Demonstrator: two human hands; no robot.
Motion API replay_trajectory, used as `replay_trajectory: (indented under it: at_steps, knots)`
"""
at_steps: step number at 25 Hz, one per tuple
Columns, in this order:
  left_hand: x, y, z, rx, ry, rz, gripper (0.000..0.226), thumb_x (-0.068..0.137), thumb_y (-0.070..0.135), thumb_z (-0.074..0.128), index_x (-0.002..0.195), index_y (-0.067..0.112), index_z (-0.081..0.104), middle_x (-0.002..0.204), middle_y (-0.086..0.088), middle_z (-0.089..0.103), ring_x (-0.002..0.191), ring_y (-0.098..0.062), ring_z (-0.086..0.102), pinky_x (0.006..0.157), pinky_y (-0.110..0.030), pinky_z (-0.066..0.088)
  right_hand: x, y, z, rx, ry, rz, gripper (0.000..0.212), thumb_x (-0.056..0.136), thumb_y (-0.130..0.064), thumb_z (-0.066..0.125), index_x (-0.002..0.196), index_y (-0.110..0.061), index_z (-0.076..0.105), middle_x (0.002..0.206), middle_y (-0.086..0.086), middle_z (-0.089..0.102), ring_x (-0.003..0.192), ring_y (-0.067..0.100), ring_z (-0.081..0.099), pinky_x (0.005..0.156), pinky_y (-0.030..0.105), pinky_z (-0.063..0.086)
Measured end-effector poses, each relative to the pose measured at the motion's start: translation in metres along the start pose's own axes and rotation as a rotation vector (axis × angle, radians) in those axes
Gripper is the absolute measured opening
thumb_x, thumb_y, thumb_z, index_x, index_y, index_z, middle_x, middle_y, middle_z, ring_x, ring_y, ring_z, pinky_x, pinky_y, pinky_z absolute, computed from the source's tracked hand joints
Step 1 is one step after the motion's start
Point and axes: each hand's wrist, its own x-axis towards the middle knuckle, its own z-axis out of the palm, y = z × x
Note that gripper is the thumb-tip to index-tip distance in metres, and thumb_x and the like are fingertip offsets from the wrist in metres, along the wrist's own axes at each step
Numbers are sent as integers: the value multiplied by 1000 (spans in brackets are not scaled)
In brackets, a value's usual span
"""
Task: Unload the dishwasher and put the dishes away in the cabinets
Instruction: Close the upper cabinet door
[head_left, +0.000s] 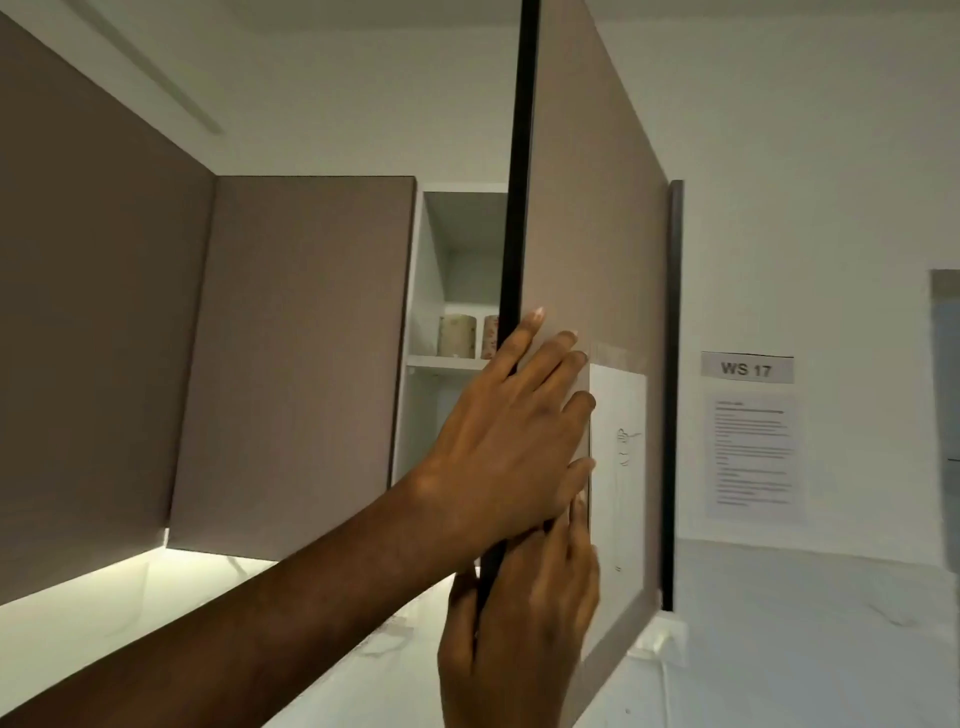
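Open cabinet door before shelf

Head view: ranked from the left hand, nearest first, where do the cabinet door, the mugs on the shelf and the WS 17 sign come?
1. Cabinet door: the left hand lies flat on it.
2. Mugs: on the shelf, just left of the door edge.
3. WS 17 sign: on the wall, far right.

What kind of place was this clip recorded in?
Probably a kitchen set up as a test workstation: taupe wall cabinets with one open cabinet door, patterned ceramic cups on a white shelf, and a grey "WS 17" wall label.
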Motion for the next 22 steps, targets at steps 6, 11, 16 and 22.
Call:
replay_trajectory:
  at_steps: [6, 11, 16, 22]
  knots:
    - [-48, -92, 141, -43, -67, -77, 73, 101, 59, 33, 164, 28, 14, 171, -12, -12, 158, -29, -15, 125, -59, 4, -10, -16, 150, -117, -218, -194, 78, 86, -57, 59, 151, -13, 52, 167, 24, 31, 153, 48, 29, 115, 71, 32]
    - [-50, -129, 242, -134, 4, -76, 72, 103, 57, 34, 165, 33, 8, 172, -7, -12, 159, -26, -14, 126, -58, 8, 0, 5, 250, -231, -195, -245, 82, 89, -69, 56, 153, -18, 51, 169, 18, 28, 157, 44, 22, 121, 69, 21]
    - [-47, -134, 323, -248, 6, -125, 74, 104, 57, 34, 165, 30, 2, 172, -7, -15, 158, -27, -15, 125, -58, 12, 8, 48, 310, -299, -204, -307, 72, 98, -70, 43, 152, -23, 54, 172, 9, 24, 160, 36, 20, 123, 64, 23]
    - [-43, -134, 361, -369, 85, -151, 79, 100, 53, 44, 164, 34, 4, 172, -1, -13, 159, -21, -14, 127, -55, 9, 14, 69, 335, -317, -100, -361, 71, 97, -62, 50, 157, -23, 44, 173, 7, 21, 160, 33, 18, 126, 61, 20]
